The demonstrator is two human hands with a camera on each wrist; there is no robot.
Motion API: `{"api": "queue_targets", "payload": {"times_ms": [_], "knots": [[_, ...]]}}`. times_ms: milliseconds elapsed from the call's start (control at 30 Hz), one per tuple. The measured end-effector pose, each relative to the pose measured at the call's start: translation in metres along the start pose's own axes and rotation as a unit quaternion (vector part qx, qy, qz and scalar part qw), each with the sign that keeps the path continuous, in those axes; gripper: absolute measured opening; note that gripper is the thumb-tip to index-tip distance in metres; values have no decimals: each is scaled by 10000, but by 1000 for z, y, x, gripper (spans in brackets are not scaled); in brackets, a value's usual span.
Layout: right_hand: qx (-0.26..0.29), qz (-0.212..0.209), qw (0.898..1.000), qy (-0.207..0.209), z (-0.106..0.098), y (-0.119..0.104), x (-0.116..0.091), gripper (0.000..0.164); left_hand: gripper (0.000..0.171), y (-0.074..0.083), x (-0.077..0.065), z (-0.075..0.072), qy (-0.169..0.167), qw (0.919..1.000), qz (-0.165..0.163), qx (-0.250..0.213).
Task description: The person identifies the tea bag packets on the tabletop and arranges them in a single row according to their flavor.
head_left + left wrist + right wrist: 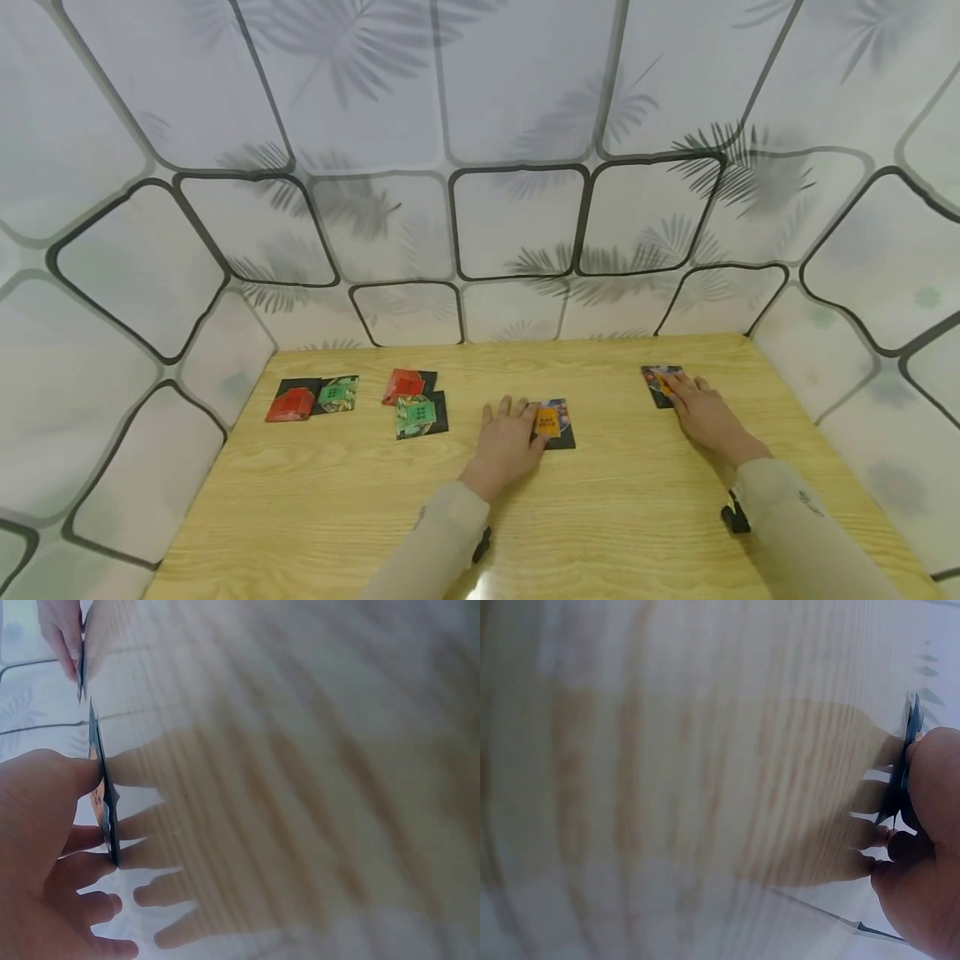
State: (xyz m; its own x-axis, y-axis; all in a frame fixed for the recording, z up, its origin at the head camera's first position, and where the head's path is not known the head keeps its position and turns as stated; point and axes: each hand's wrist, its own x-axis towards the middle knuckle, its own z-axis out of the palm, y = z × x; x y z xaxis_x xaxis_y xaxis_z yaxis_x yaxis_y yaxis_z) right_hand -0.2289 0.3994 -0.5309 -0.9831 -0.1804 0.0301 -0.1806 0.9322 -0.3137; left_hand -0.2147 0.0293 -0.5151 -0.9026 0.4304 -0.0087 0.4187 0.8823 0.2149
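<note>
My left hand is low at the middle of the table, holding a flat black packet with an orange label by its left part. In the left wrist view this packet shows edge-on, with the thumb on it and the other fingers spread beyond. Farther right, my right hand holds a similar orange-labelled packet by its right side. Thumb and fingers are at that packet in the right wrist view, its face mostly hidden by the hand.
Left of my left hand lie a red-labelled packet and a green-labelled packet, overlapping. Another red packet and green packet lie side by side at the far left. Patterned curtain walls border the wooden table.
</note>
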Motion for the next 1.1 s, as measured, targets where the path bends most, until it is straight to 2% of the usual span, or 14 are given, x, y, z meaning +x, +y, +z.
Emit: {"api": "queue_targets", "payload": {"times_ms": [500, 1100], "knots": [[97, 36, 9999, -46, -1, -1, 0, 51, 64, 14, 17, 5, -48, 9998, -108, 161], [92, 30, 9999, -37, -2, -2, -1, 50, 63, 36, 35, 9, -17, 9989, -66, 463]]}}
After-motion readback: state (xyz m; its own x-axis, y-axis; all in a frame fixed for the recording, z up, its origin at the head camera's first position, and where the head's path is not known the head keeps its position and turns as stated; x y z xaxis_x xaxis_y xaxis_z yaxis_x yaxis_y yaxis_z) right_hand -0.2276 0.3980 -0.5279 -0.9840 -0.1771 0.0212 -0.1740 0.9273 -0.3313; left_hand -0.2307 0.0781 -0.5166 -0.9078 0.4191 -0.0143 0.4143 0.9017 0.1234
